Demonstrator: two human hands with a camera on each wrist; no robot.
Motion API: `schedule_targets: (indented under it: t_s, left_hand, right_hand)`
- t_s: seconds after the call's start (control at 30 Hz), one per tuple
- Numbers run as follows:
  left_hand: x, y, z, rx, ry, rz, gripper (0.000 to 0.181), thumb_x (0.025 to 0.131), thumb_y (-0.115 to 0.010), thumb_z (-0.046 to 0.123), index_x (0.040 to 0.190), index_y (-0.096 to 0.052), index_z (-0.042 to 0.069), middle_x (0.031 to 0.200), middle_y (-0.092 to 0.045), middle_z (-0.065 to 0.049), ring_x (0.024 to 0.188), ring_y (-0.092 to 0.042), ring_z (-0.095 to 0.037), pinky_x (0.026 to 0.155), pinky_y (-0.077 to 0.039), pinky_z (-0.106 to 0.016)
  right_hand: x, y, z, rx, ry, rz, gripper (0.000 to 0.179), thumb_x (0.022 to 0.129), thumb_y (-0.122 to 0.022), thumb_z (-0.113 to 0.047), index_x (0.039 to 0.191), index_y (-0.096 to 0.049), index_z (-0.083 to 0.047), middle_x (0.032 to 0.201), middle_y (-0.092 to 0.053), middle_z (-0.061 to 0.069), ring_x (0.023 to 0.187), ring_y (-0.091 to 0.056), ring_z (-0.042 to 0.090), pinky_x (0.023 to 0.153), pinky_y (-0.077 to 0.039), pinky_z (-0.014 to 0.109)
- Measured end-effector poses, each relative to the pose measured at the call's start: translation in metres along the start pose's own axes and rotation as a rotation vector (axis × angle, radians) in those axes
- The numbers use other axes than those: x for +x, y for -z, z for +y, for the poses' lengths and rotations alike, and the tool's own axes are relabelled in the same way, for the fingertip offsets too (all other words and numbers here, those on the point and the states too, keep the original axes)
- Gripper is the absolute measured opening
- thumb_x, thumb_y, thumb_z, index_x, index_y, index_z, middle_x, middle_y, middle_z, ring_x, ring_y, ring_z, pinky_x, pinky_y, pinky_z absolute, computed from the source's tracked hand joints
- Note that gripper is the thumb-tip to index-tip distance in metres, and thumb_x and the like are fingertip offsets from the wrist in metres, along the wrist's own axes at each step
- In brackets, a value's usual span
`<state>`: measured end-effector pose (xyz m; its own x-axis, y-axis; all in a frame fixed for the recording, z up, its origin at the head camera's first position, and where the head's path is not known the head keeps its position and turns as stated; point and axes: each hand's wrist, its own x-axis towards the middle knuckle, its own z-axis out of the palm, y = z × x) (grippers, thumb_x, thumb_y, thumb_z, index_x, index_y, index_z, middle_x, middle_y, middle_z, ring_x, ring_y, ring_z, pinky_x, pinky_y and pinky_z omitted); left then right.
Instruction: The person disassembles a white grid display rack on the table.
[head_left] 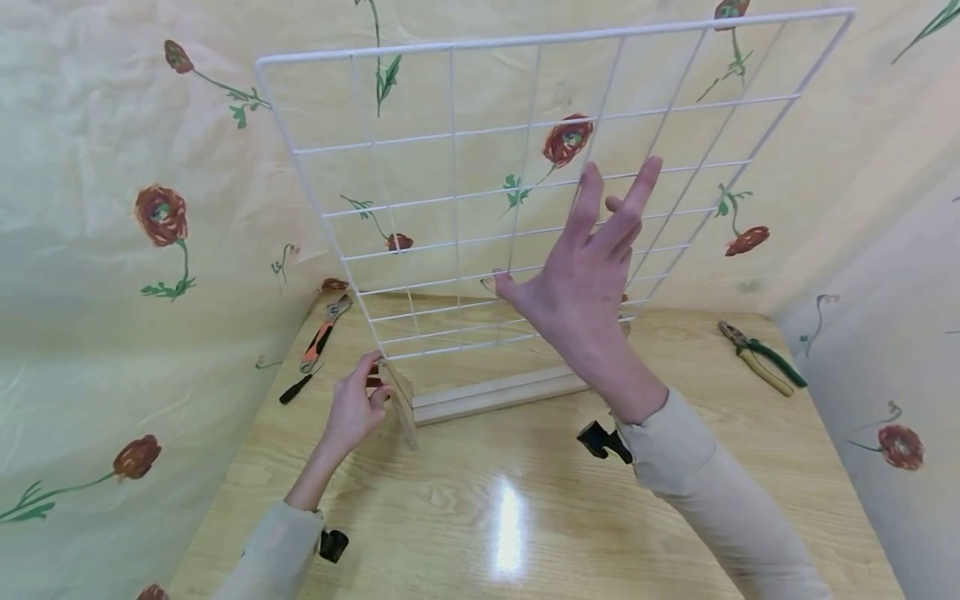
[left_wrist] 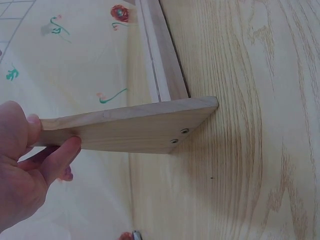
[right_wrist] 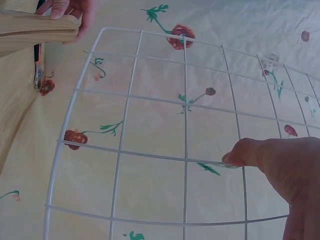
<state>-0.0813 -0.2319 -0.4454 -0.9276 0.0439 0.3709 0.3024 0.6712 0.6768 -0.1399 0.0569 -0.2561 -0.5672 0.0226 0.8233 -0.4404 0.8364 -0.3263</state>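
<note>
A white wire grid leans up from a wooden stand near the back wall. My right hand, fingers spread, touches the grid's wires; in the right wrist view its thumb lies against a wire. Thumb and fingers of my left hand pinch the upper end of the stand's left side board, beside the grid's lower left corner. Two screw heads show on this board. A grooved crossbar runs from it to the right. My right arm hides part of the stand's right side.
On the left of the table lie an adjustable wrench with orange grips and a black-handled tool. Pliers with green and yellow handles lie at the right. Flower-patterned cloth hangs behind and at the sides.
</note>
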Motion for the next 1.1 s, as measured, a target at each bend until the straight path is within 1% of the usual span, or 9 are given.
schedule_targets:
  t_s: [0.13,0.27,0.4,0.5,0.57,0.67,0.8,0.97,1.1]
  left_hand:
    - [0.003,0.0,0.0,0.006,-0.005,-0.002,0.049,0.084,-0.068,-0.015,0.129,-0.053,-0.004,0.105,-0.065,-0.029,0.089,-0.069,-0.04,0.07,-0.062,-0.046]
    - [0.005,0.0,0.001,-0.001,-0.005,-0.001,0.049,0.083,-0.068,-0.016,0.128,-0.054,-0.003,0.104,-0.066,-0.029,0.089,-0.069,-0.041,0.071,-0.062,-0.045]
    - [0.005,0.0,0.001,0.001,0.004,-0.005,0.049,0.083,-0.069,-0.016,0.128,-0.054,-0.002,0.104,-0.066,-0.029,0.091,-0.069,-0.041,0.074,-0.061,-0.046]
    - [0.004,0.0,0.0,-0.005,0.009,-0.009,0.05,0.083,-0.07,-0.016,0.128,-0.053,-0.002,0.104,-0.067,-0.028,0.094,-0.069,-0.042,0.074,-0.061,-0.045]
    - [0.003,0.0,-0.001,-0.009,0.002,-0.007,0.05,0.083,-0.07,-0.015,0.128,-0.053,-0.002,0.106,-0.067,-0.027,0.098,-0.068,-0.042,0.076,-0.06,-0.046]
    - [0.003,-0.002,-0.003,-0.033,-0.012,-0.006,0.05,0.083,-0.069,-0.017,0.128,-0.052,-0.002,0.111,-0.066,-0.028,0.105,-0.065,-0.044,0.081,-0.059,-0.046]
    - [0.002,-0.003,-0.004,-0.075,-0.027,-0.013,0.049,0.085,-0.066,-0.018,0.128,-0.05,-0.003,0.116,-0.064,-0.029,0.107,-0.064,-0.045,0.084,-0.057,-0.048]
    - [0.001,-0.004,-0.004,-0.072,-0.05,-0.025,0.046,0.088,-0.064,-0.016,0.129,-0.048,-0.004,0.118,-0.063,-0.029,0.109,-0.063,-0.046,0.084,-0.057,-0.05]
    - [0.001,-0.004,-0.004,-0.073,-0.044,-0.028,0.046,0.088,-0.065,-0.015,0.13,-0.048,-0.002,0.118,-0.063,-0.029,0.11,-0.062,-0.047,0.084,-0.056,-0.05]
  right_hand:
    - [0.0,0.008,0.005,0.021,-0.04,-0.012,0.131,0.059,-0.095,-0.043,0.151,-0.005,-0.017,0.154,0.006,0.036,0.125,-0.034,0.034,0.088,-0.051,0.051]
    - [-0.003,0.015,0.015,0.014,-0.032,-0.017,0.131,0.058,-0.095,-0.042,0.151,-0.007,-0.015,0.154,0.005,0.036,0.124,-0.036,0.034,0.087,-0.052,0.053]
    - [-0.007,0.022,0.025,0.003,-0.013,-0.021,0.129,0.058,-0.095,-0.042,0.151,-0.01,-0.013,0.154,0.004,0.037,0.124,-0.037,0.034,0.082,-0.053,0.056]
    - [-0.01,0.027,0.033,-0.001,-0.026,-0.04,0.129,0.057,-0.095,-0.041,0.151,-0.011,-0.01,0.155,0.005,0.036,0.123,-0.037,0.036,0.08,-0.053,0.057]
    - [-0.013,0.03,0.038,-0.012,-0.038,-0.057,0.131,0.056,-0.096,-0.04,0.151,-0.011,-0.009,0.156,0.006,0.035,0.122,-0.037,0.037,0.076,-0.053,0.057]
    - [-0.019,0.033,0.048,-0.006,-0.041,-0.053,0.129,0.055,-0.096,-0.036,0.149,-0.012,-0.009,0.156,0.006,0.035,0.121,-0.038,0.039,0.071,-0.052,0.057]
    - [-0.029,0.037,0.063,0.002,-0.025,-0.052,0.124,0.055,-0.096,-0.029,0.146,-0.013,-0.011,0.155,0.004,0.035,0.12,-0.038,0.041,0.068,-0.05,0.059]
    - [-0.041,0.048,0.085,-0.022,-0.051,-0.125,0.126,0.056,-0.096,-0.028,0.147,-0.012,-0.009,0.156,0.009,0.034,0.125,-0.036,0.044,0.066,-0.05,0.061]
    - [-0.05,0.057,0.102,-0.055,-0.08,-0.185,0.128,0.058,-0.096,-0.029,0.149,-0.01,-0.003,0.156,0.013,0.034,0.127,-0.035,0.048,0.062,-0.05,0.058]
